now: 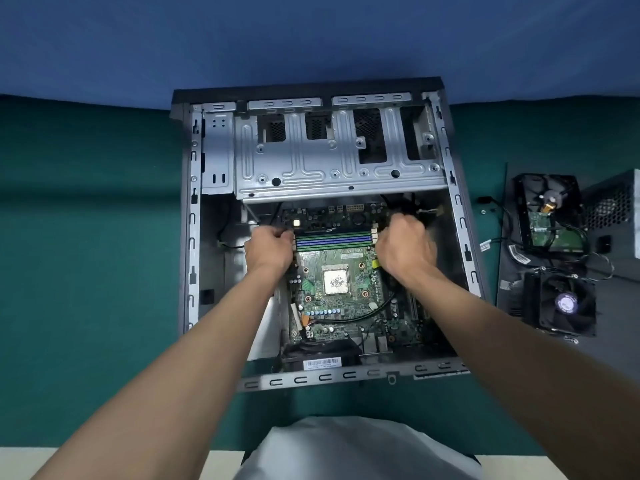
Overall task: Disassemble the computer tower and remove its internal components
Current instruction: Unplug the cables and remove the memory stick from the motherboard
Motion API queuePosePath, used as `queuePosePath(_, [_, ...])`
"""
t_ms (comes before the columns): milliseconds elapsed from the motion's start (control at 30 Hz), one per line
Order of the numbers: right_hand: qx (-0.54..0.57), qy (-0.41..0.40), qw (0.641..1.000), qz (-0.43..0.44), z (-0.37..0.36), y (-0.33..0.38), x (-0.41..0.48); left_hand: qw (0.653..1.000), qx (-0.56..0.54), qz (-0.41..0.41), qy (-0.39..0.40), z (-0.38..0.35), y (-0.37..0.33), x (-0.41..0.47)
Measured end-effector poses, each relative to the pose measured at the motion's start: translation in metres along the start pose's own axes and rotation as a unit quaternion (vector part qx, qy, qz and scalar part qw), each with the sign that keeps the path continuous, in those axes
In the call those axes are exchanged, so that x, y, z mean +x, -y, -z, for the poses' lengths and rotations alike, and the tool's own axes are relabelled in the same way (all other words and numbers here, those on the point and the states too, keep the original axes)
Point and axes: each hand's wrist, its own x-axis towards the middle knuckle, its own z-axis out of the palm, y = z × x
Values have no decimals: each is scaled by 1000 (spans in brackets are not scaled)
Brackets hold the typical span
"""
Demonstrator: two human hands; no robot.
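Note:
The open computer tower lies on its side on the green table. Inside it is the green motherboard with a bare silver processor in the middle. Across the board's far part run the memory slots, blue and green strips. My left hand is curled at the left end of these slots, fingertips pressed against the end clips. My right hand is curled at the right end in the same way. I cannot tell whether a memory stick is pinched. The grey drive cage sits empty at the far end.
To the right of the case, on a dark side panel, lie a hard drive with cables, a black cooler fan and a grey power supply. Small screws lie near the panel's far edge. A black fan sits at the case's near end.

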Motion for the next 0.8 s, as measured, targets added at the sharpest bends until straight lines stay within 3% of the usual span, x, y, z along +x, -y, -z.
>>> queuePosePath(233, [175, 54, 979, -86, -3, -2, 13, 994, -69, 79, 1, 1, 0, 12])
queuePosePath(367, [219, 57, 964, -138, -2, -2, 19, 991, -100, 90, 12, 2, -2, 11])
queuePosePath(533, [223, 36, 955, -194, 4, 6, 24, 1000, 12, 23, -16, -2, -5, -3])
queuePosePath(600, [131, 18, 983, -125, 3, 11, 16, 999, 30, 11, -18, -4, -4, -9])
queuePosePath(667, [32, -19, 999, 9, -3, 14, 3, 997, 72, -12, -20, -4, -2, -17])
queuePosePath(733, [-21, -24, 991, 130, -10, 15, -3, 993, 100, -54, -21, -4, -2, -26])
queuePosePath(800, [-86, -23, 979, 184, -13, 16, -3, 985, 136, -100, -22, -4, 1, -35])
